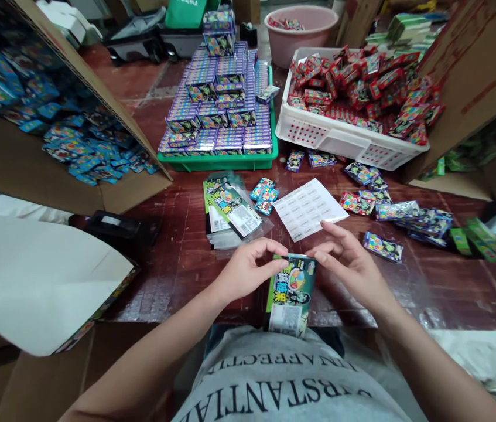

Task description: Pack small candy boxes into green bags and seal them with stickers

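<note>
Shirt [269, 375] nearest — packet's [290, 293] top sits between left and right fingers [276, 267].

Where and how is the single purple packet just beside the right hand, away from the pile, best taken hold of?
Probably across its long edges, mid-length: bring the right hand to the purple packet from the near side. It lies flat with those edges running roughly left to right, and bare tabletop borders its near edge.
</note>
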`<act>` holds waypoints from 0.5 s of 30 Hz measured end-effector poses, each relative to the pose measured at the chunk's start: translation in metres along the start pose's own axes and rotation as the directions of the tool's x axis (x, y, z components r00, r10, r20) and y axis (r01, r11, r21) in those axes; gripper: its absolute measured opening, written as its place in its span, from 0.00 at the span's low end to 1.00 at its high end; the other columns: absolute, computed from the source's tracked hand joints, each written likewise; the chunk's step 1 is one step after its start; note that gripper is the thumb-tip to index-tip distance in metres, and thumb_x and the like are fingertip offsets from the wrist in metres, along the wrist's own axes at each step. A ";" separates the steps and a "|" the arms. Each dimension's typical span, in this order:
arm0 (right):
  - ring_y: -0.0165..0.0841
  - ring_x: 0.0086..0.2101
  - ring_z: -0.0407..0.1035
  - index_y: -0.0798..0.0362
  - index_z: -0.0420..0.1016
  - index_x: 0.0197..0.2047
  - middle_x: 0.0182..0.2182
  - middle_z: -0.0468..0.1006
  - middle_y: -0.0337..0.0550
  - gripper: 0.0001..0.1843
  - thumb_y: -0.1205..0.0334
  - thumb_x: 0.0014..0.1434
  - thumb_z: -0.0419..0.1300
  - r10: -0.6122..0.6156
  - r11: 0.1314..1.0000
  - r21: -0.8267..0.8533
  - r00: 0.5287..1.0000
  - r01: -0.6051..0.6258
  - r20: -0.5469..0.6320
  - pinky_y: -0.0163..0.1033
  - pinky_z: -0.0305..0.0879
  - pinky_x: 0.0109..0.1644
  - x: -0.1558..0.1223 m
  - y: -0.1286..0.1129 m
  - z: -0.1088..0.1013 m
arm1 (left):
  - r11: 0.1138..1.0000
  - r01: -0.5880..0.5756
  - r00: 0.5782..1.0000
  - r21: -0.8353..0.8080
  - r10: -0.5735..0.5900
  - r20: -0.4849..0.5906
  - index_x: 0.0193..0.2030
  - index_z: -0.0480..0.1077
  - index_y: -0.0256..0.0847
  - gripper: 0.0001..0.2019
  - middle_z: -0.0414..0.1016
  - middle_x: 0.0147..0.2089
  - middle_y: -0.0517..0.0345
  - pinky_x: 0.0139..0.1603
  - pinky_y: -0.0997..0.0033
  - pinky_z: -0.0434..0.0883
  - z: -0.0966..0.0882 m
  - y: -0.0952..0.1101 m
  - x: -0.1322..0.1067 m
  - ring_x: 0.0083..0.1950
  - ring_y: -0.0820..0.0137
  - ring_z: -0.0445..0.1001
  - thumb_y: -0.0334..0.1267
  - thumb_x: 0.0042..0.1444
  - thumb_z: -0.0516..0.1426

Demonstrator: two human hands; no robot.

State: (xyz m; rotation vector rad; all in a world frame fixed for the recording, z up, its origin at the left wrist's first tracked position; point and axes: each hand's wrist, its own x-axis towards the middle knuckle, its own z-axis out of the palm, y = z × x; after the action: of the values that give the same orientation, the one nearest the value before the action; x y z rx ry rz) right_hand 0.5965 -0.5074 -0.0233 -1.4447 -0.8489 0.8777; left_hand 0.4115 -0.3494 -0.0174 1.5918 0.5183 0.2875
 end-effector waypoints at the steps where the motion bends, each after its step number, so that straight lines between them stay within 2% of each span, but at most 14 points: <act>1: 0.37 0.44 0.75 0.42 0.62 0.65 0.41 0.80 0.42 0.28 0.56 0.63 0.64 -0.015 1.000 -0.028 1.000 0.015 -0.001 0.50 0.71 0.53 0.000 -0.003 -0.004 | 1.000 -0.024 1.000 0.007 0.024 -0.012 0.43 0.76 0.41 0.07 0.79 0.48 0.53 0.53 0.62 0.73 0.001 -0.003 -0.001 0.48 0.67 0.77 0.39 0.59 0.64; 3: 0.38 0.48 0.73 0.43 0.70 0.57 0.46 0.78 0.44 0.19 0.56 0.63 0.64 -0.059 0.991 -0.115 0.998 0.061 0.015 0.51 0.69 0.56 0.003 -0.012 -0.011 | 0.999 -0.040 0.999 0.027 0.041 -0.034 0.42 0.76 0.41 0.06 0.79 0.48 0.53 0.54 0.62 0.73 0.003 -0.007 -0.002 0.49 0.67 0.77 0.38 0.60 0.63; 4: 0.39 0.50 0.72 0.44 0.73 0.51 0.48 0.77 0.44 0.14 0.56 0.63 0.64 -0.077 0.982 -0.170 0.995 0.086 0.061 0.51 0.68 0.58 0.005 -0.018 -0.014 | 0.999 -0.037 0.999 0.032 0.038 -0.036 0.43 0.76 0.41 0.06 0.79 0.47 0.53 0.54 0.62 0.73 0.004 -0.008 -0.002 0.48 0.67 0.77 0.38 0.60 0.63; 7: 0.40 0.50 0.71 0.46 0.76 0.40 0.48 0.77 0.43 0.04 0.56 0.64 0.63 -0.068 0.931 -0.322 0.949 0.172 0.309 0.50 0.68 0.57 0.014 -0.036 -0.013 | 0.998 -0.034 0.999 0.048 0.035 -0.027 0.44 0.75 0.40 0.07 0.80 0.46 0.54 0.52 0.63 0.73 0.006 -0.008 -0.001 0.46 0.68 0.77 0.39 0.61 0.62; 9: 0.38 0.45 0.72 0.46 0.75 0.38 0.44 0.78 0.42 0.02 0.59 0.63 0.63 -0.040 0.880 -0.418 0.913 0.224 0.406 0.48 0.70 0.52 0.020 -0.042 -0.007 | 0.998 -0.041 0.999 0.057 0.042 -0.020 0.45 0.75 0.40 0.08 0.80 0.46 0.54 0.51 0.64 0.73 0.007 -0.008 -0.002 0.46 0.68 0.77 0.39 0.61 0.62; 12: 0.37 0.39 0.72 0.47 0.74 0.37 0.38 0.77 0.40 0.01 0.63 0.62 0.62 -0.046 0.778 -0.566 0.924 0.272 0.380 0.45 0.70 0.46 0.025 -0.039 0.003 | 0.996 -0.046 0.999 0.074 0.047 -0.011 0.46 0.75 0.41 0.08 0.80 0.46 0.53 0.51 0.64 0.73 0.008 -0.007 -0.001 0.47 0.67 0.77 0.40 0.61 0.61; 15: 0.39 0.43 0.73 0.46 0.74 0.43 0.42 0.77 0.42 0.06 0.61 0.62 0.63 -0.085 0.705 -0.655 0.949 0.273 0.304 0.46 0.71 0.46 0.023 -0.030 0.007 | 0.994 -0.024 1.000 0.110 0.025 -0.006 0.46 0.75 0.41 0.09 0.80 0.46 0.53 0.49 0.64 0.74 0.008 -0.008 0.001 0.45 0.66 0.78 0.40 0.62 0.61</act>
State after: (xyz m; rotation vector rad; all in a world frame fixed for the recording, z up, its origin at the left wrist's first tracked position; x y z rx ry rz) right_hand 0.6009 -0.4819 0.0056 -1.8636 -1.6152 0.6126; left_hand 0.4152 -0.3552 -0.0263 1.7057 0.5283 0.2879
